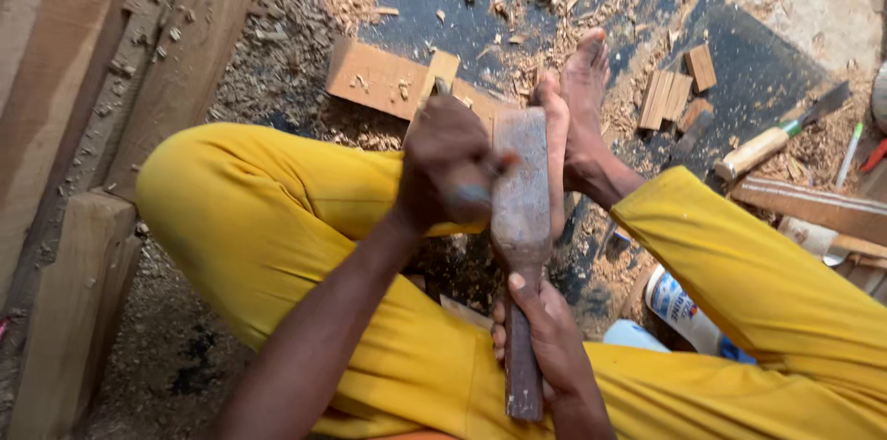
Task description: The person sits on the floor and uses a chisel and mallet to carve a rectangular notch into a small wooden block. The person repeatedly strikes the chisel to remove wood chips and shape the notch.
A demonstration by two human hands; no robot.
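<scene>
Fingers of your right hand (pixel 545 334) wrap the handle of a wooden mallet (pixel 520 209), its worn head raised upright between your knees. Just left of that head, your left hand (pixel 448 167) is clenched around a chisel (pixel 442 89), mostly hidden. Beyond the mallet, your bare foot (pixel 582 98) rests by a flat wooden board (pixel 379 79) on the shavings-strewn floor (pixel 277 61).
</scene>
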